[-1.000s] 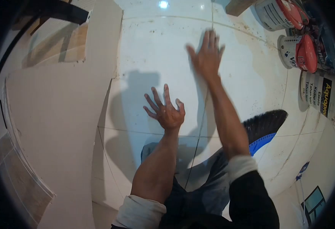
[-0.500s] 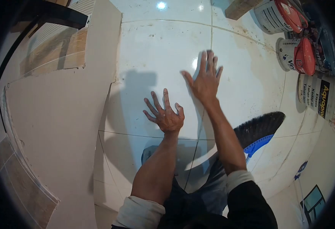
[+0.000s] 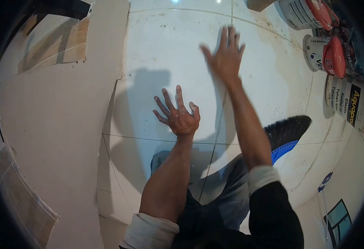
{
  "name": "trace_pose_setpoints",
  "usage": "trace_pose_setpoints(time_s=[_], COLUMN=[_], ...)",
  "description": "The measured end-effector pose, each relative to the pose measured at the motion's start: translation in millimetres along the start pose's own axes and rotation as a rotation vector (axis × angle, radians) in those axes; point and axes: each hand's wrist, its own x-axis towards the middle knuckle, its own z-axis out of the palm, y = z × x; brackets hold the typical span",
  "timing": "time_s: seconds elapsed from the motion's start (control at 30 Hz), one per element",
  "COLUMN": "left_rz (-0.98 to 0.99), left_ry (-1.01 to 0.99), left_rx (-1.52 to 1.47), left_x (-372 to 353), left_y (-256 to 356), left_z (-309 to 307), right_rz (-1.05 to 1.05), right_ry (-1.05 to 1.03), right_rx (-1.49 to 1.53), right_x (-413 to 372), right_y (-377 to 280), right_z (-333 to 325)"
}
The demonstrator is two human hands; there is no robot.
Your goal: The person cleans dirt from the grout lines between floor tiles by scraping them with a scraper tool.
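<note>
My left hand (image 3: pixel 183 120) is spread on the white tiled floor (image 3: pixel 173 45), palm down with its fingers apart and nothing in it. Farther forward and to the right, my right hand (image 3: pixel 227 62) is also palm down over the tiles, its thumb held out to the side and its fingertips slightly blurred. It holds nothing. A broom (image 3: pixel 289 135) with black bristles and a blue head lies to the right of my right forearm, which hides part of it.
Paint buckets with red lids (image 3: pixel 334 57) and a tub lettered Aquaproof (image 3: pixel 348 99) line the right side. On the left stands a beige panel or wall (image 3: pixel 53 137) with ragged edges. A wooden block (image 3: pixel 258 4) sits at the top.
My right hand has slid forward, away from me, over the tiles. The left hand stays in about the same place, and the view has tilted slightly.
</note>
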Motion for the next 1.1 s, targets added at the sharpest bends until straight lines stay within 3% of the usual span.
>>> trace_pose_setpoints(time_s=[0.1,0.27,0.33,0.4,0.43,0.53,0.67,0.73,0.83,0.93,1.0,1.1], left_rz=[-0.007,-0.004,-0.002,-0.002,-0.006,-0.001,0.009,0.008,0.008,0.011,0.007,0.022], left_ry=[0.005,0.008,0.008,0.007,0.001,0.015,0.035,0.029,0.003,0.003,-0.001,0.016], left_rx=[-0.01,0.015,0.01,0.013,0.005,-0.004,0.001,0.002,0.019,0.028,0.033,0.002], left_x=[-1,0,2,0,0,0,-1,0,-4,2,-1,-1], left_y=[1,1,2,1,1,1,-1,0,-1,1,0,-1], left_z=[-2,1,0,-2,-2,0,3,3,0,2,2,1], right_rz=[0.002,0.043,0.077,0.282,0.281,0.308,0.327,0.45,0.438,0.414,0.343,0.374], right_ry=[0.087,-0.164,-0.189,-0.088,-0.093,0.269,0.193,0.103,0.134,0.104,0.2,0.151], right_rx=[0.015,0.04,0.049,0.193,0.195,0.378,0.329,0.181,0.06,-0.057,-0.042,0.02], right_x=[33,-156,-176,-182,-179,-157,-160,-160,-154,-119,-70,-28], right_y=[0,-9,-8,0,2,8,4,-1,-5,6,14,14], right_z=[18,-34,-43,-51,-51,-39,-42,-39,-33,-19,-9,-18])
